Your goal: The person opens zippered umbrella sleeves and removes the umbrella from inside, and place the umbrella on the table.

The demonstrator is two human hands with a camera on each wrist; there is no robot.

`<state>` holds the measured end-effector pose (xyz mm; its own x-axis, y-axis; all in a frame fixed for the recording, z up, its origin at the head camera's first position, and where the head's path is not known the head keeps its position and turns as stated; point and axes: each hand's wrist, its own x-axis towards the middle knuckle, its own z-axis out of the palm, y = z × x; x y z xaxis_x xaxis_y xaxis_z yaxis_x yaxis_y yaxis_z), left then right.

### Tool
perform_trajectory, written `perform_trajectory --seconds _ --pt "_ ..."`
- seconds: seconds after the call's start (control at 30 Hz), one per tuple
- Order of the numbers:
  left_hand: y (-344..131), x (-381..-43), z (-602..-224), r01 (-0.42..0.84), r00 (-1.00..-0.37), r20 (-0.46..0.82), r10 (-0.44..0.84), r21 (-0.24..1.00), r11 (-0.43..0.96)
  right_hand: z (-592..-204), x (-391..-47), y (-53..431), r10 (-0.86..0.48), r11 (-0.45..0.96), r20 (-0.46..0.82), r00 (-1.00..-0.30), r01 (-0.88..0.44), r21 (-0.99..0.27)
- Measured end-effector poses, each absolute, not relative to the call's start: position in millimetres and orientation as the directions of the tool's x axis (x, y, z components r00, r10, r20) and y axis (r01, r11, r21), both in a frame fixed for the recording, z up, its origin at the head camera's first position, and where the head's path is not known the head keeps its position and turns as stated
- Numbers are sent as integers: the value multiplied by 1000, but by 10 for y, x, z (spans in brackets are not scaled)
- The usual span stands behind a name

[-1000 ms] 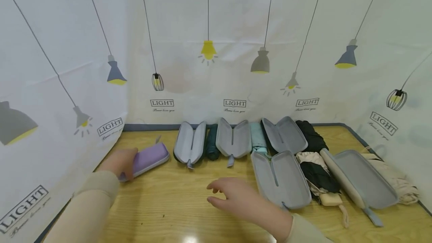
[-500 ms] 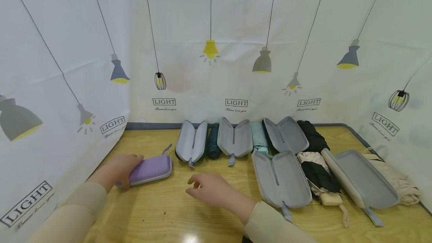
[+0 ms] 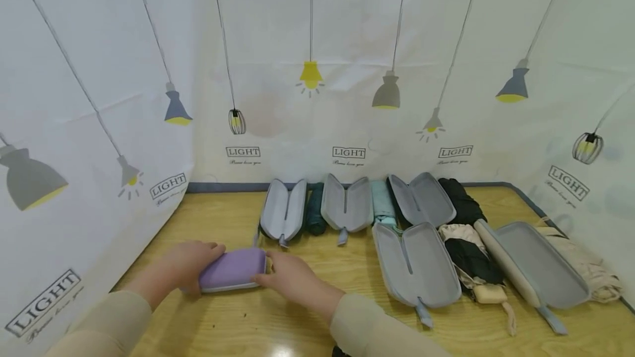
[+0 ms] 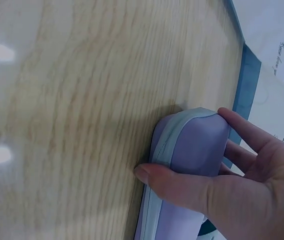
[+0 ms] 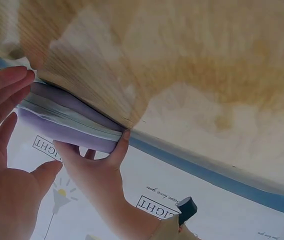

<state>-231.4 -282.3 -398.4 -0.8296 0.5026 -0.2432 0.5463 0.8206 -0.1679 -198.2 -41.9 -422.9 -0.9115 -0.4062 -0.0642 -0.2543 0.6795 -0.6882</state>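
Observation:
A purple zip-up hard case [image 3: 233,268], closed, with a pale grey zip band, lies on the wooden table at the left front in the head view. My left hand [image 3: 183,263] grips its left end. In the left wrist view the left thumb [image 4: 169,182] lies across the zip band, fingers on the far side of the case [image 4: 197,145]. My right hand [image 3: 297,280] is at the case's right end, thumb towards the front and fingers behind. The right wrist view shows that right hand [image 5: 9,160] with fingers spread apart from the thumb, close to the case.
Several grey-lined cases lie opened out, such as the leftmost case [image 3: 284,208] and a larger case [image 3: 419,269]. Between them are a dark green roll [image 3: 315,211], a light teal bundle [image 3: 383,203], a black bundle [image 3: 458,200] and a beige-and-black folded umbrella [image 3: 471,260]. A printed sheet [image 3: 278,98] walls the back.
The left hand has brought the purple case nearer the front and slightly right, turning it more crosswise. The right hand has moved left to the case's right end.

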Motion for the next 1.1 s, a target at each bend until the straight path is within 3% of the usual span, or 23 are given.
perform_trajectory --seconds 0.13,0.3,0.5,0.8,0.9,1.1 --pt "-2749 -2225 -4061 575 -816 -176 550 -153 804 -4245 -2029 -429 -391 692 -72 -918 -241 -681" --pt "-2641 -2130 -4142 590 -806 -130 578 -83 803 -4191 -2110 -309 -434 629 -186 -881 -149 -763" --pt "-2437 -2121 -4191 673 -740 -97 666 -85 735 -4159 -2130 -124 -454 650 -306 -837 -77 -756" --pt "-2098 -2265 -4257 688 -725 -155 671 -127 715 -4170 -2105 165 -416 644 -309 -855 -36 -764" --pt "-1965 -2312 -4264 684 -726 -171 666 -80 725 -4200 -2108 300 -392 637 -309 -866 -13 -771" --pt "-1790 -2376 -4276 661 -722 -152 675 136 738 -4235 -2132 515 -363 627 -302 -881 9 -779"
